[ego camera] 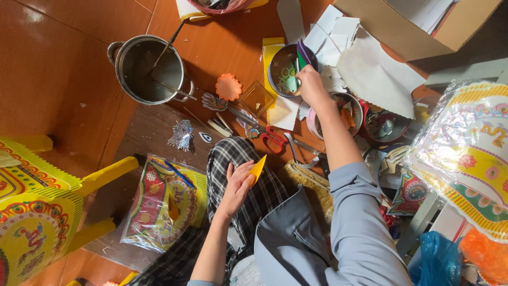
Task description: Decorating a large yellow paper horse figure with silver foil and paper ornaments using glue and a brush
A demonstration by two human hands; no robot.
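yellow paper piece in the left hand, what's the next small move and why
Probably lift the right hand out of the round tin with a coloured paper piece and bring it to the yellow paper piece. The left hand holds that piece on the knee, while the right hand's fingers are among the coloured strips at the tin's rim.

left hand (pixel 237 182): low and near the body, fingers curled, thumb and fingers pinching shut
left arm: bare forearm, bent
right hand (pixel 311 87): reached far forward, fingers closed in a pinch
right arm: outstretched, sleeve to the elbow
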